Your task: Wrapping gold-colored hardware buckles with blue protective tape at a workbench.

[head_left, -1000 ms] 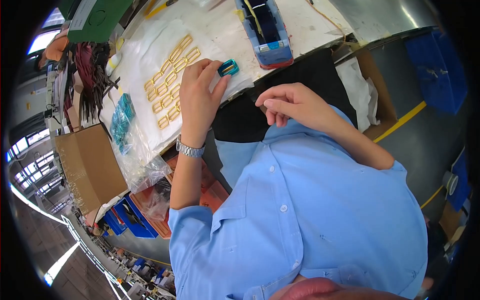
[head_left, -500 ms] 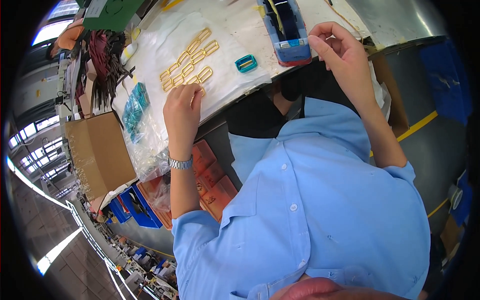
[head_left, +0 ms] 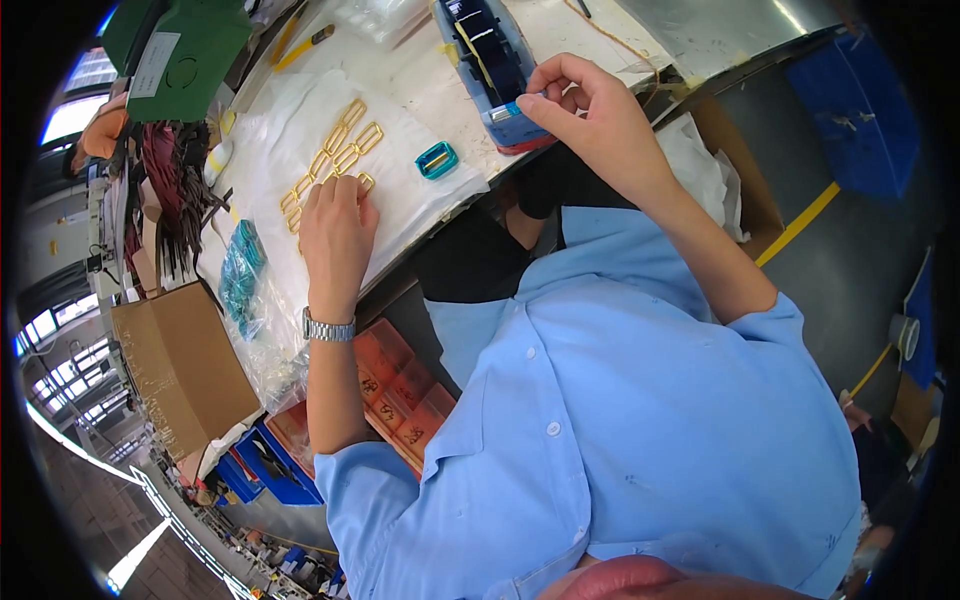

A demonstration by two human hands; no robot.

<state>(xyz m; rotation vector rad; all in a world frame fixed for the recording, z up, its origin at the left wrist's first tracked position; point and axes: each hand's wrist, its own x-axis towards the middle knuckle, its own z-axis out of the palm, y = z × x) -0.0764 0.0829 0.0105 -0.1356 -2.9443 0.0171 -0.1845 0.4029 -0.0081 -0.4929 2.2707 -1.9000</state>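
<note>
My right hand (head_left: 600, 120) is at the cutting edge of a blue tape dispenser (head_left: 487, 60), its thumb and forefinger pinching the end of the tape (head_left: 503, 111). Rows of gold rectangular slider buckles (head_left: 345, 150) lie on a white sheet (head_left: 395, 205) on the table. Over the near end of these rows rests my left hand (head_left: 338, 225), fingers stretched forward and close together; it hides some buckles beneath. To the right of the rows, by itself, sits a teal-wrapped buckle (head_left: 436, 160) with a gold bar.
A clear bag with teal-wrapped pieces (head_left: 241, 275) lies left of my left forearm, near a cardboard box (head_left: 185, 365). Orange trays (head_left: 400, 390) are below the table edge. A green bin (head_left: 180, 60), dark straps (head_left: 175, 190) and a yellow cutter (head_left: 303, 47) lie farther back.
The whole view has shifted, so the table things appear farther left. My left hand has slid forward over the buckles. The right thumb and forefinger have closed in on the dispenser's cutting edge.
</note>
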